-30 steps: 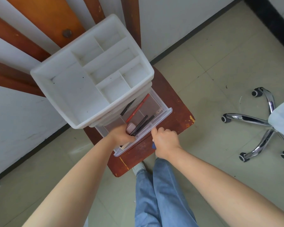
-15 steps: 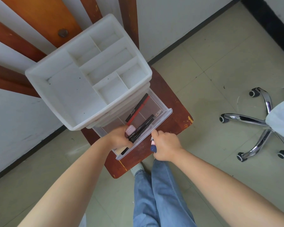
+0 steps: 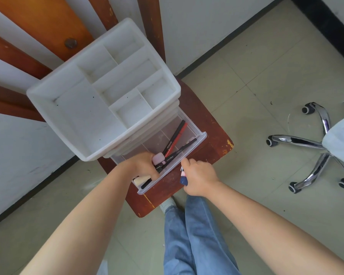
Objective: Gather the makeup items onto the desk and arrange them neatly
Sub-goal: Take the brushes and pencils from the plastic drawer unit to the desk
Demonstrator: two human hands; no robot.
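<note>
White plastic organiser [image 3: 99, 100] with open top compartments stands on a dark red wooden chair seat [image 3: 213, 139]. Its clear bottom drawer [image 3: 175, 163] is pulled out. The left hand [image 3: 141, 165] reaches inside the drawer, fingers curled around a bundle of dark makeup pencils [image 3: 174, 153], beside a pink item [image 3: 157, 158]. The right hand [image 3: 199, 175] sits at the drawer's front edge, fingers curled round a small dark blue item [image 3: 184, 180]. Blue jeans [image 3: 195, 235] and an office chair base [image 3: 314, 147] show below and right.
</note>
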